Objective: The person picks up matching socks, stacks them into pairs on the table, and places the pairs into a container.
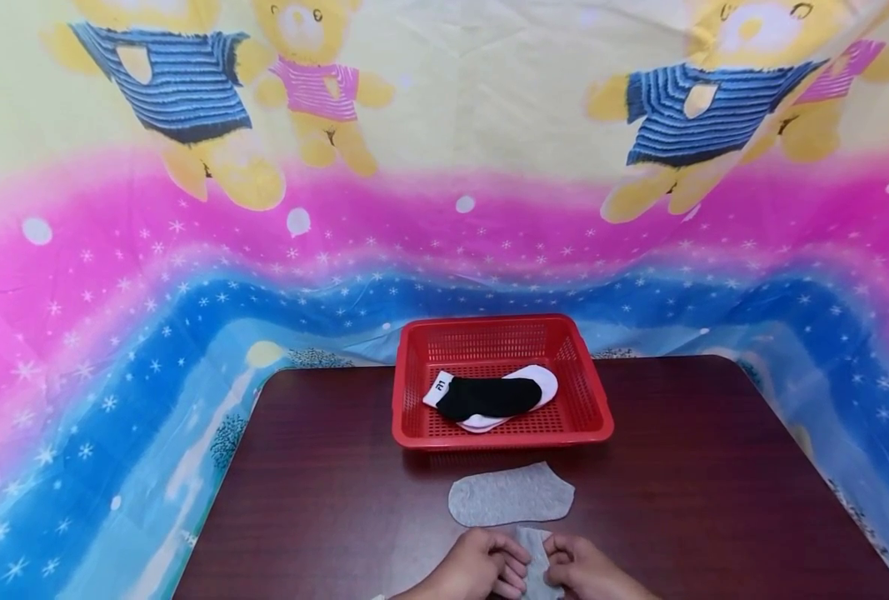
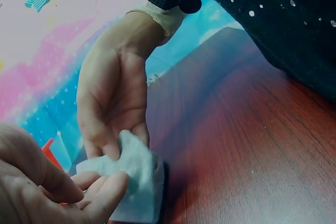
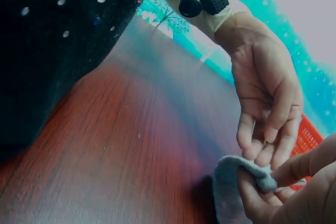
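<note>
A light grey ankle sock [image 1: 536, 550] lies between both hands at the front of the table. My right hand [image 1: 582, 568] pinches it by the edge; in the right wrist view the thumb [image 3: 252, 198] presses on a folded part of the grey fabric [image 3: 229, 182]. My left hand [image 1: 489, 564] touches the sock's other side with loosely bent fingers, its thumb off the fabric in the left wrist view. Just beyond the hands, a second grey ankle sock [image 1: 511, 494] lies flat, its opening toward the right.
Behind the grey socks stands a red plastic basket [image 1: 500, 442]. Inside it a black sock [image 1: 492, 397] with a white cuff lies over a white sock [image 1: 545, 383]. A dark brown wooden table [image 1: 324, 500] bears everything, with a printed bear cloth [image 1: 459, 233] hanging round it.
</note>
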`<state>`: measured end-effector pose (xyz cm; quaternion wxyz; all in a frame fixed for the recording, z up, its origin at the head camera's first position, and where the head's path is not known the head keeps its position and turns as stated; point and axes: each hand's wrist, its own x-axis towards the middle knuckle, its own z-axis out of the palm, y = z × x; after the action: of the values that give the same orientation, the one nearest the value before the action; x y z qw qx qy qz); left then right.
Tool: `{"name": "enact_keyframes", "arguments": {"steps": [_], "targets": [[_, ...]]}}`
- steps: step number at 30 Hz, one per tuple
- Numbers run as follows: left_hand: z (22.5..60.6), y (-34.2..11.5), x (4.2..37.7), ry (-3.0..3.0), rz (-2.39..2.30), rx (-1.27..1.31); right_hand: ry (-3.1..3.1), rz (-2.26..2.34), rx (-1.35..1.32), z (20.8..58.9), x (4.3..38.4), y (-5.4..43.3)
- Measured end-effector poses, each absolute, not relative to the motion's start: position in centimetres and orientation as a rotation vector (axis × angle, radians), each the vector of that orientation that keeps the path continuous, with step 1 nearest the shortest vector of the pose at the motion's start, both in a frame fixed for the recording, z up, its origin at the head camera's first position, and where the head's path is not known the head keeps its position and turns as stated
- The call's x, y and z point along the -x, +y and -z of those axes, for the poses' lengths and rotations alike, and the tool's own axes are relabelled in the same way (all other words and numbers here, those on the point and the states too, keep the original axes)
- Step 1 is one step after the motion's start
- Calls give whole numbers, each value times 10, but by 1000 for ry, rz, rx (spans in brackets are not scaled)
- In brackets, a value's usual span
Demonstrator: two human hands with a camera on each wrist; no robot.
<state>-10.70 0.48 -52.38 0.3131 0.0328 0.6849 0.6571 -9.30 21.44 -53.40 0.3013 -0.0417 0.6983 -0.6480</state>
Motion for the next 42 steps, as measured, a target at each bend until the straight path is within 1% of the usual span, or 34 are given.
{"name": "enact_keyframes", "arguments": {"steps": [5,9,12,18,21,24,26,29,33,38,42], "targets": [[524,1,109,1844,-1748,-56,1930,1651,169,527,92,226],[524,-2,114,1804,-1743,-79,1997,1609,352,511,92,236],[525,-6,120,1782,-1717,-184,1928,1624,447,493,92,241],[533,-20,136,1512,-1632,-513,1768,1636,381,446,93,246],[540,-27,143,1286,-1592,-563,1730,1664,400,429,91,249],[542,-31,146,1106,-1624,-545,1663,1719,457,419,90,252],[542,-33,146,1012,-1668,-508,1629,1756,497,417,91,254],[540,-37,145,951,-1747,-435,1646,1773,478,418,93,256],[540,-45,145,1036,-1789,-390,1769,1711,351,423,95,260],[539,-54,144,1131,-1800,-403,1912,1647,213,432,96,263],[538,-57,143,1206,-1830,-375,1983,1632,161,440,100,264]]}}
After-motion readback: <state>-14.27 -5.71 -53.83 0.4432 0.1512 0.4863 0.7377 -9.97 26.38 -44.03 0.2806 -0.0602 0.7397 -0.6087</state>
